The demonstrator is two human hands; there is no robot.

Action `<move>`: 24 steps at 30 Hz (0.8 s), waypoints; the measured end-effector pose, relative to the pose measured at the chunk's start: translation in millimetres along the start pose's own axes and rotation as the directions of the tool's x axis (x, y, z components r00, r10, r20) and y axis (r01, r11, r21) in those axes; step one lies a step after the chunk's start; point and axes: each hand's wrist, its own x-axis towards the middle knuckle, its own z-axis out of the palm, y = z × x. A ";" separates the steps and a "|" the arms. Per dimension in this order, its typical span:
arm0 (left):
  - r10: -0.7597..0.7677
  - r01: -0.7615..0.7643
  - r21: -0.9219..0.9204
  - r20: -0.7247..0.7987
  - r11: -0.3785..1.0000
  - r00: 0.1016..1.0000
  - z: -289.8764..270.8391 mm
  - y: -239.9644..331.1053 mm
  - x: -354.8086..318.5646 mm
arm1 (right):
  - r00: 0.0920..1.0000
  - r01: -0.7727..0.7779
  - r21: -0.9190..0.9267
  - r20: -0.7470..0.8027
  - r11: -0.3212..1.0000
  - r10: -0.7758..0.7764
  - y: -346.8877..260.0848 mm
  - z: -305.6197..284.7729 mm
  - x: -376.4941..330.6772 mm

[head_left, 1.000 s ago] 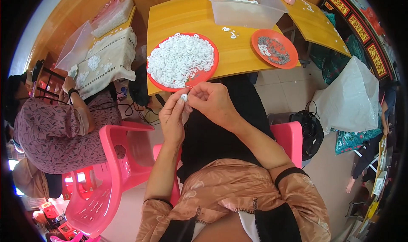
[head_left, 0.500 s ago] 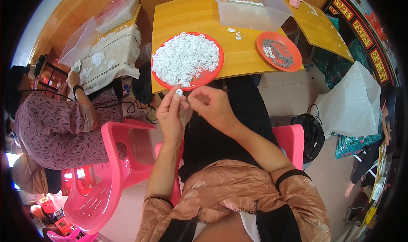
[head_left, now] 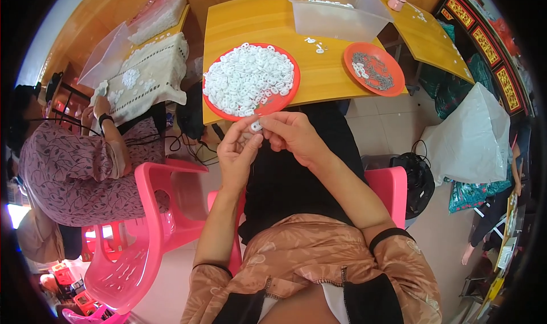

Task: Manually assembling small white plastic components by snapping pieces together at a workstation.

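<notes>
Just past the near edge of the table, my left hand [head_left: 236,150] pinches a small white oval plastic piece [head_left: 256,126] with a hole in it. Against the piece's right side, my right hand [head_left: 293,137] has its thumb and fingers pressed together; whatever they hold, if anything, is too small or hidden to see. Beyond both hands is a round red tray [head_left: 277,102] heaped with similar white pieces [head_left: 248,76]. An orange-red plate [head_left: 394,64] to the right bears thin grey metal bits [head_left: 373,68] and several white pieces.
The yellow table [head_left: 319,79] also carries a clear plastic bin [head_left: 336,25]. A co-worker [head_left: 85,159] sits at left by a cloth-covered table [head_left: 151,73] with white pieces. A pink chair [head_left: 151,210] stands at my left, a white sack [head_left: 470,142] and black bag [head_left: 416,179] at right.
My right hand has come to the white piece and now meets it. The piece, in my left hand, has shifted slightly right and turned so that its hole shows.
</notes>
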 end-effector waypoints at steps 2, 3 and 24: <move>0.052 -0.053 0.083 0.009 0.995 0.999 -3.8 -3.2 0.4 | 0.998 -0.053 0.093 0.041 0.994 0.049 4.1 0.1 0.4; 0.054 -0.054 0.084 0.009 0.995 0.999 -4.7 -4.5 1.3 | 0.998 -0.053 0.093 0.043 0.994 0.049 4.2 0.3 0.1; -0.190 0.186 -0.294 0.015 0.938 0.982 -8.9 2.6 0.2 | 0.998 0.067 -0.238 0.034 0.969 -0.060 -10.8 8.6 -7.7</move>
